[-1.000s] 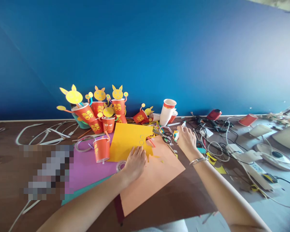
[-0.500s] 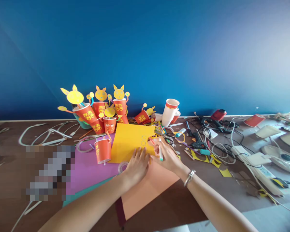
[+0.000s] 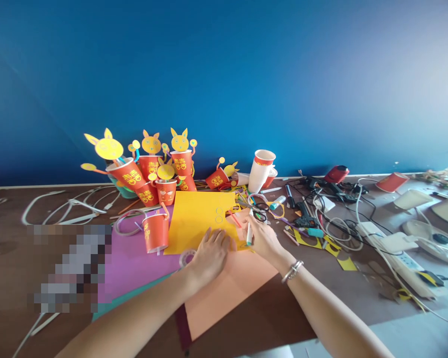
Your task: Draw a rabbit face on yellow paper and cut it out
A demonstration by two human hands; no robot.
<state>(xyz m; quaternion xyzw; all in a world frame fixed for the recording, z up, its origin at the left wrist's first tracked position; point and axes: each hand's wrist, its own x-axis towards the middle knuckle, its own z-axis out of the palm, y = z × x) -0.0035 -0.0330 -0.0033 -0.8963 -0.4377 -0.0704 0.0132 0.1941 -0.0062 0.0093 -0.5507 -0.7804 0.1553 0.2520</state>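
My left hand (image 3: 211, 254) lies flat with its fingers stretched over the lower edge of the yellow paper sheet (image 3: 194, 214) and a peach-coloured sheet (image 3: 231, 293). Two small circles are drawn near the yellow sheet's right side. In my right hand (image 3: 266, 237) is a slim white marker (image 3: 249, 231) with a green end pointing down. This hand hovers or rests by the yellow sheet's lower right corner; I cannot tell whether it touches. A roll of clear tape (image 3: 187, 258) sits beside my left hand, and a red paper cup (image 3: 157, 232) with a straw stands on purple paper (image 3: 134, 263).
Red cups with yellow paper animal faces (image 3: 179, 141) stand at the back left. Further right are a tall stack of white cups (image 3: 261, 171), black-handled scissors (image 3: 260, 211), a glue gun (image 3: 304, 216), yellow scraps (image 3: 346, 263), tangled cables and a power strip (image 3: 395, 258).
My right hand with the marker has drawn back a little to the right, away from my left hand's fingers. My left hand stays on the paper. The view has shifted slightly.
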